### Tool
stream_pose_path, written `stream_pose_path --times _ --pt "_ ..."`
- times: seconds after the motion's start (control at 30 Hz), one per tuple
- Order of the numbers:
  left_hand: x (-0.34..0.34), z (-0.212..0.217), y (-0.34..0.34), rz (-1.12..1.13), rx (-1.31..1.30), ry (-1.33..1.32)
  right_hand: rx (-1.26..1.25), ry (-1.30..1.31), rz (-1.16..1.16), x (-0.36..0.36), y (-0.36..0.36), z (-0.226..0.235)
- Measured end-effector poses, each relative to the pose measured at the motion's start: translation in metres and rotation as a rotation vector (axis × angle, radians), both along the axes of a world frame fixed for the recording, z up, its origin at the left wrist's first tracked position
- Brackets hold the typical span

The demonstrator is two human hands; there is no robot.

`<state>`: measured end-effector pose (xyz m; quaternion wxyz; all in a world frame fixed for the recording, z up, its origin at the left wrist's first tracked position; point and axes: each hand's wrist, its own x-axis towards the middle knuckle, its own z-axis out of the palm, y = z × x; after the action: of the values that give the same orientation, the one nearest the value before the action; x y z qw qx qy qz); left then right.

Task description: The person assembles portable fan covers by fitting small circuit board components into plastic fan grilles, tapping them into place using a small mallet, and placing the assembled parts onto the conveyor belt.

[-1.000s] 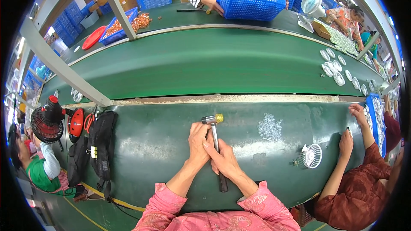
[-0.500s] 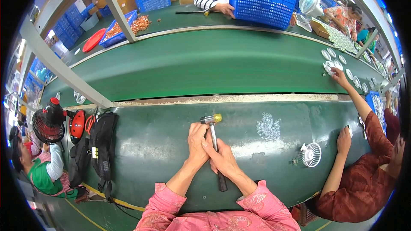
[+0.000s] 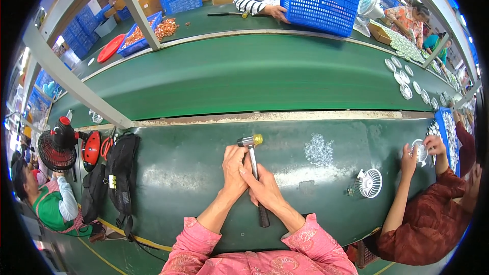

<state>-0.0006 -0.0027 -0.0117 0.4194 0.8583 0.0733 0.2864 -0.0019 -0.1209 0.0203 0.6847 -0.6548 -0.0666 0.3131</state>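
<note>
A small hammer [image 3: 253, 159] with a metal head and a yellow striking face lies slantwise between my hands, head up and black grip toward me. My right hand [image 3: 265, 187] is closed round its shaft, the thumb laid over my left hand. My left hand [image 3: 234, 171] is closed and pressed against the right one beside the shaft, its inner fingers hidden. To the right on the green bench are a pile of small clear pieces [image 3: 319, 150] and a white fan head with a round grille [image 3: 370, 183].
At right, a co-worker's hands [image 3: 409, 163] hold a white ring-shaped part beside a blue tray [image 3: 447, 132]. A black bag [image 3: 122, 173] and a black-and-red fan [image 3: 58, 145] stand left. Beyond the green conveyor [image 3: 244, 76], a person in stripes holds a blue crate [image 3: 320, 5].
My hands and the hammer stay in place. The co-worker at right has drawn an arm back from the conveyor, now both hands at a white part. The blue crate has shifted slightly right.
</note>
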Motion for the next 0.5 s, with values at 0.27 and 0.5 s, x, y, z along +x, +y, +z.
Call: stream_pose_path --times 0.27,0.5 --pt "0.0008 -0.0010 0.0005 0.006 -0.006 0.001 -0.006 -0.017 -0.001 0.0005 0.0009 0.0007" --pt "-0.0007 0.0054 -0.0007 -0.018 0.020 -0.021 -0.003 0.011 0.008 -0.0004 0.0007 0.0048"
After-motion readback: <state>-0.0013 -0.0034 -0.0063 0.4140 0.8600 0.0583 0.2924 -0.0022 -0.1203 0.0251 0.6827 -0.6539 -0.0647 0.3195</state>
